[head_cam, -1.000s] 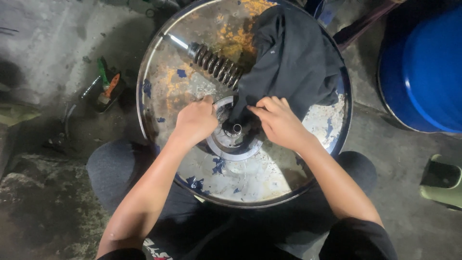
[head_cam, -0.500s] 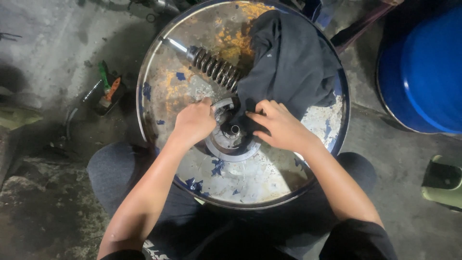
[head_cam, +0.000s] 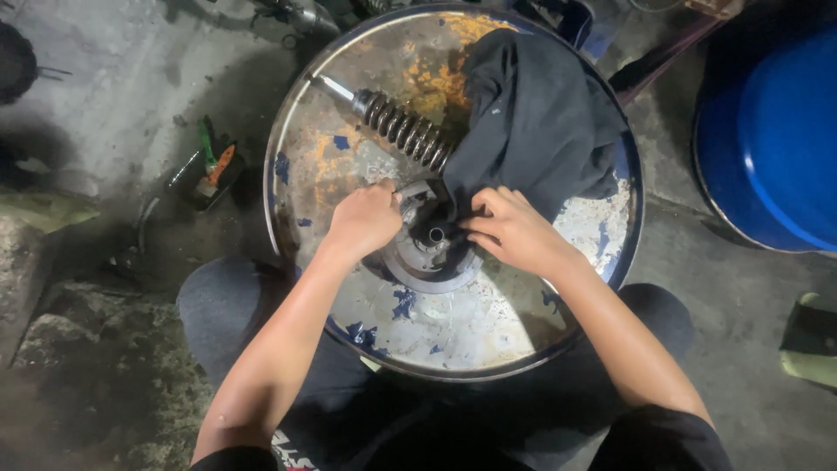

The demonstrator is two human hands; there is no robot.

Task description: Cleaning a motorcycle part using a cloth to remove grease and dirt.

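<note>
A round grey metal part with a hollow hub lies on top of a rusty, blue-flecked drum lid. My left hand grips its left edge, fingers curled over it. On the hub's right side my right hand pinches the edge of a dark cloth. The cloth drapes across the lid's upper right and covers one end of a coil-spring shock absorber.
A blue barrel stands at the right. Left of the drum, a small dark tray with a green and an orange tool sits on the concrete floor. My knees lie under the drum's near rim. A greenish sandal is at far right.
Both hands stay on the metal part; fingers shift slightly around the hub. The view has drifted a little.
</note>
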